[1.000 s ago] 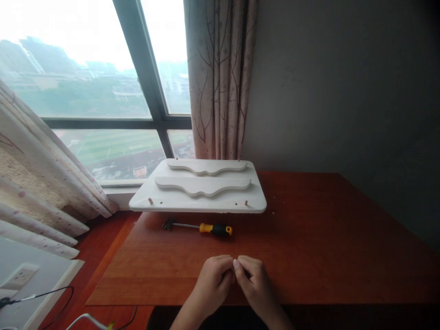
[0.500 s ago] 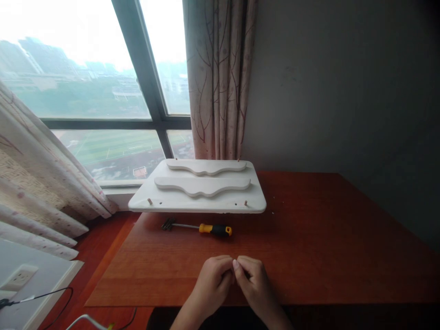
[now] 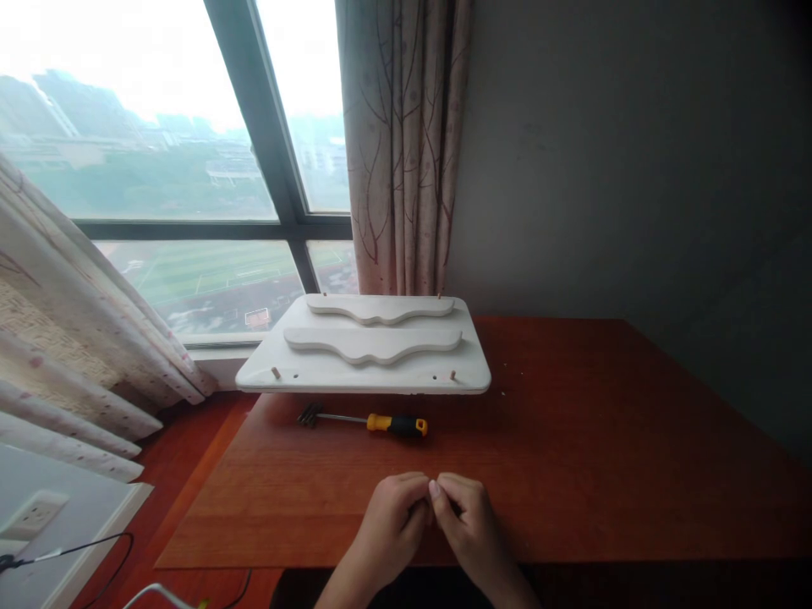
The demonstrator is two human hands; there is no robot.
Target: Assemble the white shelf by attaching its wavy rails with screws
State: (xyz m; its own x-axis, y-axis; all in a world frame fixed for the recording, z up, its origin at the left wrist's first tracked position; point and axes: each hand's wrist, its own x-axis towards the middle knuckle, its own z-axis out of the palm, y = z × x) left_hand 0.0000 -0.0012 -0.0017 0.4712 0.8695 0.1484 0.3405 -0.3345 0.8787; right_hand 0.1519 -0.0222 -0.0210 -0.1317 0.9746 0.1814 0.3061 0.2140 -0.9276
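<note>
My left hand (image 3: 394, 512) and my right hand (image 3: 468, 512) rest at the table's front edge, fingers curled into loose fists and touching each other at the middle. Nothing shows in either hand. Beyond them lies a screwdriver (image 3: 397, 425) with a yellow and black handle, its shaft pointing left. At its tip is a small heap of dark metal screws or bolts (image 3: 309, 414). Farther back sits a white board (image 3: 364, 378) with rounded corners. Two white wavy-edged pieces (image 3: 374, 342) lie across it, and short wooden dowels (image 3: 452, 375) stand up near its corners, beside small holes.
The reddish-brown wooden table (image 3: 602, 440) spreads to the right, meeting a grey wall (image 3: 602, 152). Behind the board hang a patterned curtain (image 3: 406, 152) and a large window (image 3: 190, 169). A wall socket (image 3: 36, 514) and a black cable (image 3: 82, 545) are at lower left.
</note>
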